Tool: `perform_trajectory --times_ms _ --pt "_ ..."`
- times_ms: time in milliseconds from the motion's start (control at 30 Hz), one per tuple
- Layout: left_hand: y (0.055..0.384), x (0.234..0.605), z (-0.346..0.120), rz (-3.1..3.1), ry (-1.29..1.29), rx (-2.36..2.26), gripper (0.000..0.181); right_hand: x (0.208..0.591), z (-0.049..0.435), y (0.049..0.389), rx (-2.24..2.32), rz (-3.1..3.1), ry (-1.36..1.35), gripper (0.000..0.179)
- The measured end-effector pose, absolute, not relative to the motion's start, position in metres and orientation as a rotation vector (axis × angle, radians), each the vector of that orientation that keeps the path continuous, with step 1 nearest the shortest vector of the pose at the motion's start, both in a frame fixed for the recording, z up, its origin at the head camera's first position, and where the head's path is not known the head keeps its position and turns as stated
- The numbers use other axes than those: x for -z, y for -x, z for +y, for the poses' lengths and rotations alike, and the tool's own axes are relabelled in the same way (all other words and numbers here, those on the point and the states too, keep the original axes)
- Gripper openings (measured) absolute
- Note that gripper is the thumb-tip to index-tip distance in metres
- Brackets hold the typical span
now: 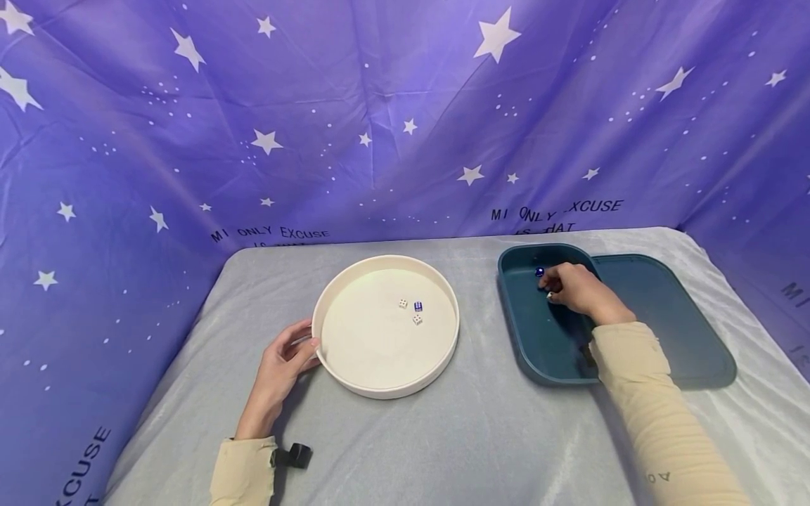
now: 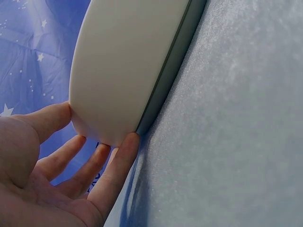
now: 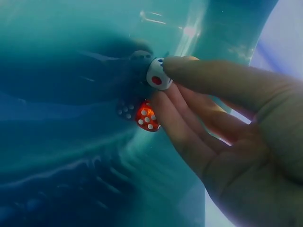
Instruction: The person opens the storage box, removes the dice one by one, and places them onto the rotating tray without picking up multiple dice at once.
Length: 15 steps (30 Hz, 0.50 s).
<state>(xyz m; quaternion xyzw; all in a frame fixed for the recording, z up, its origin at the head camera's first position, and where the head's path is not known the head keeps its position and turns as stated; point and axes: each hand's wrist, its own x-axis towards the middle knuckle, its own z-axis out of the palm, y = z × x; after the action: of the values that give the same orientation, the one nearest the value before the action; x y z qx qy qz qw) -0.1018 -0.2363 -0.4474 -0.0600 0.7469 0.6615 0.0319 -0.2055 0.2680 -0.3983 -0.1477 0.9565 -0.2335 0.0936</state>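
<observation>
White die (image 3: 157,78) pinched by right hand (image 1: 579,289); left hand (image 1: 283,362) grips round tray (image 1: 380,355); backdrop (image 1: 405,183) reads "ONLY EXCUSE".

Hung behind and at both sides: purple-blue backdrop (image 1: 405,70), printed with white stars (image 1: 496,35) and black lettering (image 1: 304,232); beneath, pale grey, cloth-covered surface (image 1: 487,450), softly sheened.

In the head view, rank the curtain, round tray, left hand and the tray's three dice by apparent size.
Largest to smallest:
1. Curtain
2. Round tray
3. Left hand
4. The blue die and two white dice: too alike to rank.
</observation>
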Motion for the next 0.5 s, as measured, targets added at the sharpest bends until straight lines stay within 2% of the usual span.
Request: perform_trajectory --times_ms 500 --pt "0.1017 0.4477 -0.2363 2.313 0.176 -2.039 0.053 0.3936 0.2674 0.2034 0.674 2.855 0.442 0.010"
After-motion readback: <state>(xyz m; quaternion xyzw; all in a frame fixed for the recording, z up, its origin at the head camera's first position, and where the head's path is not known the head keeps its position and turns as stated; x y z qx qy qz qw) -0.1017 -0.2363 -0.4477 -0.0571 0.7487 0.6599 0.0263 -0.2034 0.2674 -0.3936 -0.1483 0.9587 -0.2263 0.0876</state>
